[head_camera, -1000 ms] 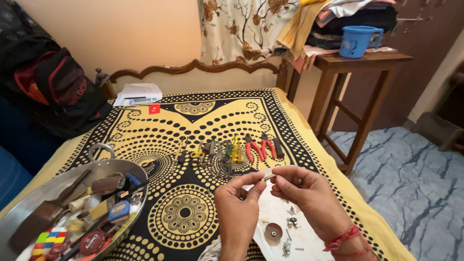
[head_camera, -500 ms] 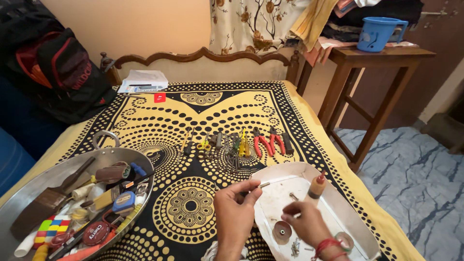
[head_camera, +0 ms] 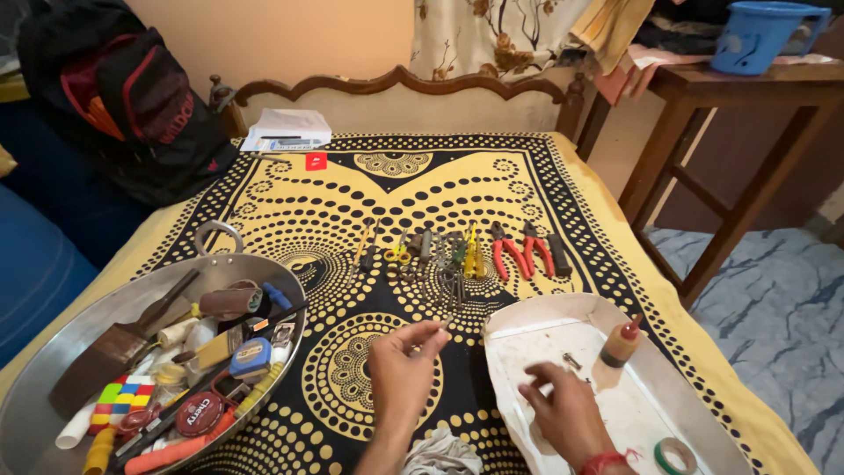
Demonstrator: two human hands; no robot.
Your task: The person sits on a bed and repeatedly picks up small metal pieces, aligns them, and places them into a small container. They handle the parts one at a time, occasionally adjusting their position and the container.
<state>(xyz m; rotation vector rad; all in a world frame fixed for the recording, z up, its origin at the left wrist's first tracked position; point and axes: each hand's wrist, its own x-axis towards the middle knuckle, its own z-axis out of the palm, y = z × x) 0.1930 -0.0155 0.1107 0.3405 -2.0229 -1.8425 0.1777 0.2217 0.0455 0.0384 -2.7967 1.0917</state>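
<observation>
My left hand [head_camera: 403, 368] hovers over the yellow and black patterned cloth [head_camera: 404, 211], its thumb and forefinger pinched on a small thin metal piece [head_camera: 447, 320]. My right hand [head_camera: 567, 409] rests inside the white tray [head_camera: 527, 318], fingertips down on the tray floor near a small metal screw [head_camera: 571, 360]; I cannot see anything held in it. A small brown glue bottle with a red cap [head_camera: 621, 342] stands upright in the tray. A row of hand tools [head_camera: 457, 251] lies on the cloth beyond both hands, with red-handled pliers [head_camera: 520, 249].
A large steel pan [head_camera: 220, 264] at the left holds several tools, tapes and a colourful cube puzzle [head_camera: 121, 398]. A green tape ring [head_camera: 675, 456] lies in the tray. A dark backpack [head_camera: 132, 97], a wooden headboard [head_camera: 396, 84] and a wooden table [head_camera: 730, 88] with a blue mug [head_camera: 760, 35] stand behind.
My hands have parted: the right dropped into the white tray, the left kept the small metal piece. The view has shifted, bringing the tray and pan fully in.
</observation>
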